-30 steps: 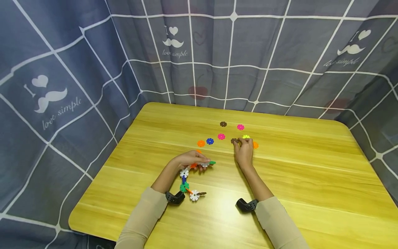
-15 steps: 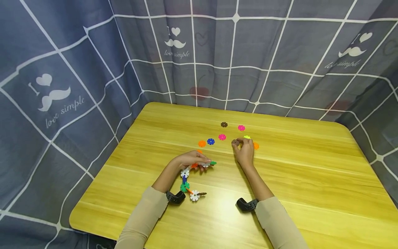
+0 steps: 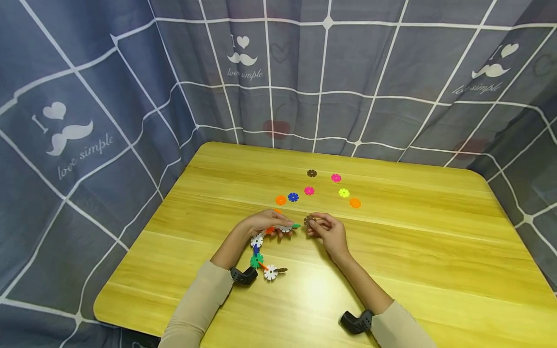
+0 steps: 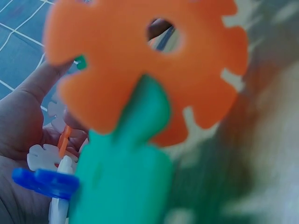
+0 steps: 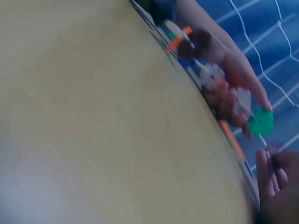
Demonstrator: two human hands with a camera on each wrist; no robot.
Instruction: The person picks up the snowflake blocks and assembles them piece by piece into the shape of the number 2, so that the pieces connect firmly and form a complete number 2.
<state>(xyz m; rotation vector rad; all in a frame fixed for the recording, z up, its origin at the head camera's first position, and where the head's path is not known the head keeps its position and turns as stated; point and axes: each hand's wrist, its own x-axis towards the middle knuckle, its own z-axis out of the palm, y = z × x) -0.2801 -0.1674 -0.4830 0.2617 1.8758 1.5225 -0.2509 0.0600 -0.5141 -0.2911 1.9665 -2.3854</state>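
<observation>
My left hand (image 3: 267, 220) pinches one end of a chain of interlocking notched plastic discs. A green disc (image 5: 260, 123) projects past its fingertips. From there the chain curves back toward the wrist through a white disc (image 3: 256, 240) and a green disc (image 3: 256, 260) to a white disc (image 3: 271, 272) with a brown disc (image 3: 282, 269) at its end. An orange disc (image 4: 107, 37) slotted into a green one fills much of the left wrist view. Between thumb and fingers, my right hand (image 3: 331, 236) pinches a loose brown disc (image 3: 308, 221), a small gap away from the projecting green disc.
Loose discs lie flat beyond the hands: brown (image 3: 312, 173), pink (image 3: 336, 178), another pink (image 3: 309, 191), yellow-green (image 3: 344, 193), orange (image 3: 355, 203), blue (image 3: 293, 197) and orange (image 3: 280, 200). One more orange disc (image 3: 277, 210) is partly behind the left hand. A grid-patterned curtain (image 3: 296, 72) borders the wooden table (image 3: 435, 241).
My right hand has picked the brown disc up off the table and brought it left and nearer, close to the left hand. The left hand with the chain has stayed nearly still.
</observation>
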